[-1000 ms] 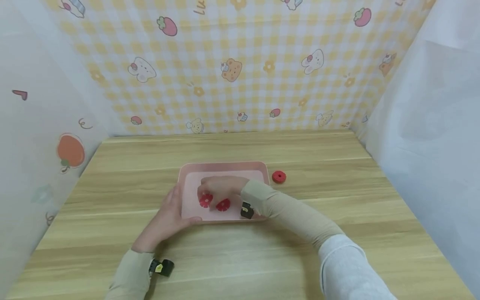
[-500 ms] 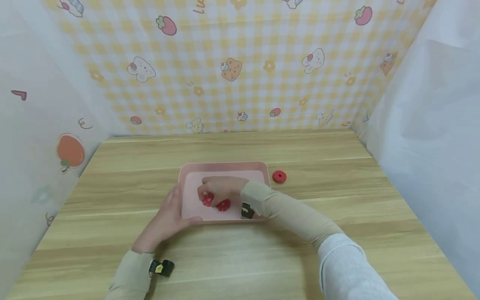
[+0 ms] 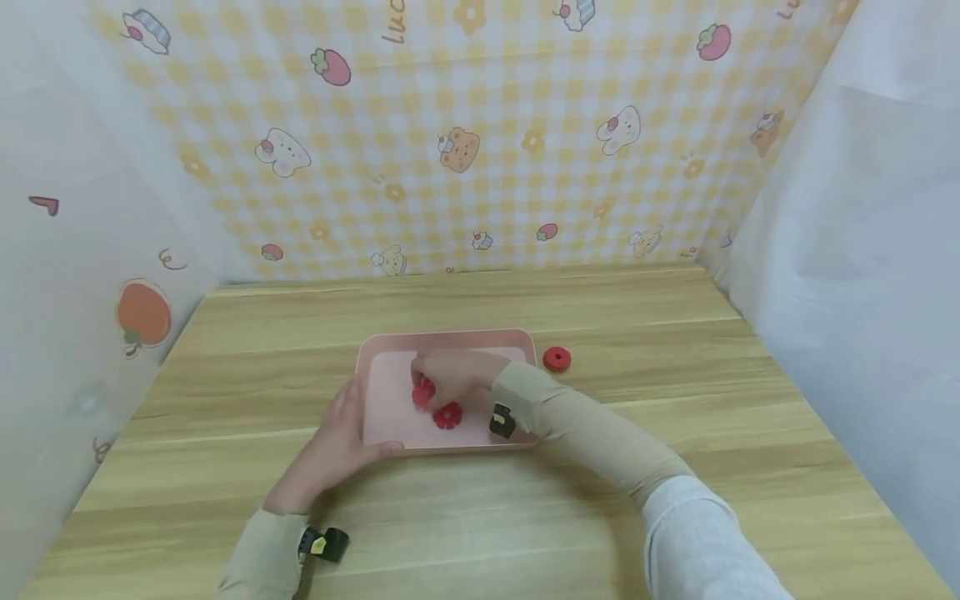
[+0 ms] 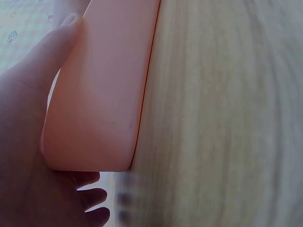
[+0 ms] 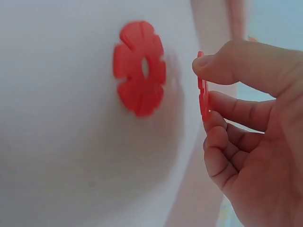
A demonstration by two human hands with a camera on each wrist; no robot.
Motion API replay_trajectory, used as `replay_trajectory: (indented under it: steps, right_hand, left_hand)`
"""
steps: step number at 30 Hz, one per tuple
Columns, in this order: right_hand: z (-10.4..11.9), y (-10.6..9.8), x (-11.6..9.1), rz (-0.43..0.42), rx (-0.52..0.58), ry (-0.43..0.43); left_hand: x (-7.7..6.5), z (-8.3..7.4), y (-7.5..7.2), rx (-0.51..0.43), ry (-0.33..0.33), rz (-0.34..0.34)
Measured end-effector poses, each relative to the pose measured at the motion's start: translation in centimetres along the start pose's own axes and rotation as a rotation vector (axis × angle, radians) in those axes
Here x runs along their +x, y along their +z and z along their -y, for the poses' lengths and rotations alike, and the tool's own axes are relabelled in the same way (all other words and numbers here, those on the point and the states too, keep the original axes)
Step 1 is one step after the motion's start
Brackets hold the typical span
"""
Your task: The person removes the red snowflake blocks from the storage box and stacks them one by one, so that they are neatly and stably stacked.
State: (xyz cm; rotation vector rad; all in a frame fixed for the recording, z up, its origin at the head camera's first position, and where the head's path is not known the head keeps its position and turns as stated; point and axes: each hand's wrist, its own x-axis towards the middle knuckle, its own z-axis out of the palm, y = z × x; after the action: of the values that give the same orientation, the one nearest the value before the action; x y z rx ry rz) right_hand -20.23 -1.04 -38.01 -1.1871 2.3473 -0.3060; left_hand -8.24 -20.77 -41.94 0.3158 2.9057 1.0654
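Note:
My right hand (image 3: 459,373) is inside the shallow pink tray (image 3: 450,340), pinching a thin red snowflake disc (image 5: 203,101) between thumb and fingers. In the right wrist view that disc stands edge-on, apart from a second red notched disc (image 5: 129,71) with a hole in its middle. The second disc (image 3: 442,422) lies on the tray floor, just below the hand in the head view. At the tray's front left corner rests my left hand (image 3: 341,429), thumb on the front rim and fingers extended along the left side; the left wrist view shows several fingertips past the tray's end.
A thicker red round piece with a hole (image 3: 550,365) lies on the wooden table (image 3: 465,517) just right of the tray. Behind the table hangs a yellow checked cloth (image 3: 495,100); white sheets (image 3: 862,250) stand on both sides.
My right hand has shifted slightly right with its disc, which has tilted. More of the disc on the tray floor shows now. The left hand keeps its place on the tray.

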Motion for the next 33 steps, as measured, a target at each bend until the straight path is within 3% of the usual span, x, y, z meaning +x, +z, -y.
replay_trajectory:
  steps: [10, 17, 33]
  right_hand:
    - [-1.6, -2.4, -2.2, -0.047, 0.07, 0.048]
    - [-3.0, -3.2, -3.7, -0.13, -0.004, 0.049]
    - [-7.9, -5.1, -9.6, -0.231, 0.021, 0.175]
  left_hand:
    - [0.0, 0.0, 0.0, 0.022, -0.009, 0.019]
    - [0.1, 0.0, 0.1, 0.019, -0.038, 0.029]
    - [0.1, -0.2, 0.1, 0.034, -0.038, 0.047]
